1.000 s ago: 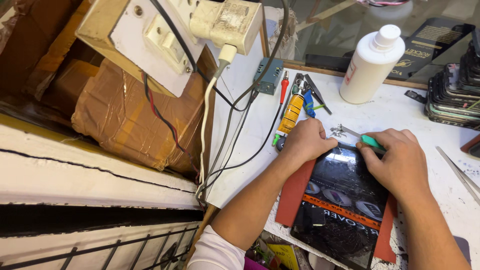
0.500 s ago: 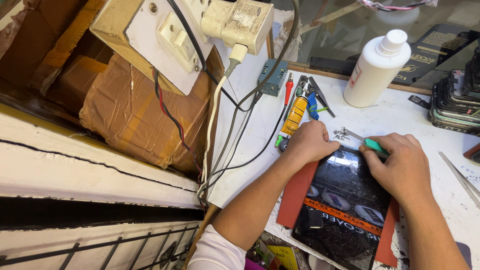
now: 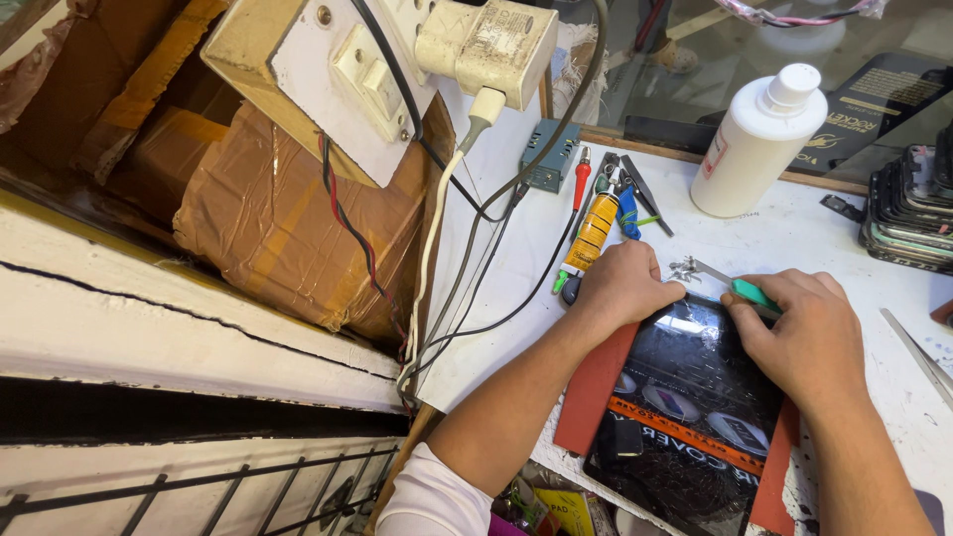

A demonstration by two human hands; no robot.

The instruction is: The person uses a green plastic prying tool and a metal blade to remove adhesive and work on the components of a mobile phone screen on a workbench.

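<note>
Worktop point(image 3: 794, 248), white and stained, running along the right half of the view. Cardboard parcel point(image 3: 288, 218), wrapped in brown tape, wedged below the worktop's left edge. Switch box point(image 3: 318, 79), cream with a white face, hanging above the parcel, a white plug adapter point(image 3: 491, 45) seated in it and cables trailing down to the worktop. Red mat point(image 3: 596, 387) on the worktop, with a glossy black packet point(image 3: 685, 417) lying on top, its contents not readable. White plastic bottle point(image 3: 759, 144), capped, upright near the back edge; what it contains cannot be seen. Stack of dark phone cases point(image 3: 908, 213) at the far right. Small teal box point(image 3: 551, 159) beside the cables. Cluster of hand tools just behind the hands: yellow-handled screwdriver point(image 3: 593, 233), red-tipped screwdriver point(image 3: 582, 179), blue-handled pliers point(image 3: 625, 203). Left hand point(image 3: 620, 288), fingers curled, pressed down on the packet's upper left corner. Right hand point(image 3: 799, 337), resting on the packet's upper right, thumb and forefinger pinching a green-handled tool point(image 3: 754, 294) whose metal tip points left toward the left hand. Metal tweezers point(image 3: 918, 352) lying at the right edge.
</note>
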